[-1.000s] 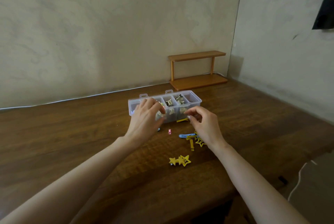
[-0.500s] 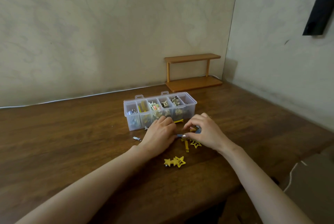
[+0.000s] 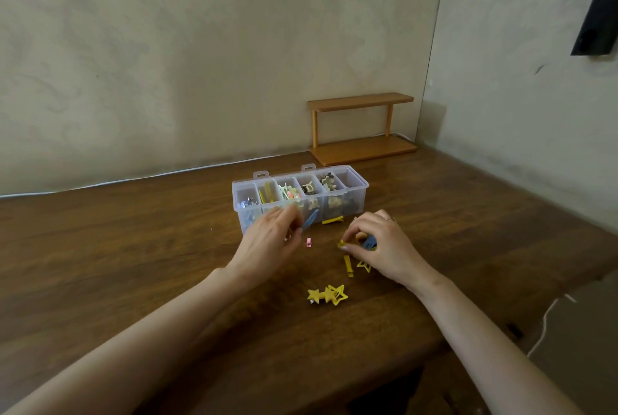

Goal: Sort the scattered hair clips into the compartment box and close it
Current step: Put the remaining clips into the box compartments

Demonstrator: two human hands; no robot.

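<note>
Sorting partway done: left hand (image 3: 271, 240) pinching a blue snap clip (image 3: 311, 219) by the open compartment box (image 3: 359, 187), right hand (image 3: 378, 247) gripping yellow and blue clips; star clips (image 3: 327, 295), yellow bar clips (image 3: 348, 265) and a pink clip (image 3: 309, 242) left on desk (image 3: 133, 247).

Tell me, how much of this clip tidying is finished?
Partly done. The compartment box is open and already holds many clips. The left hand carries a blue snap clip; the right hand pinches a small yellow clip. Left on the table: yellow star clips, a yellow bar clip, a tiny pink clip. Then close it.
</note>
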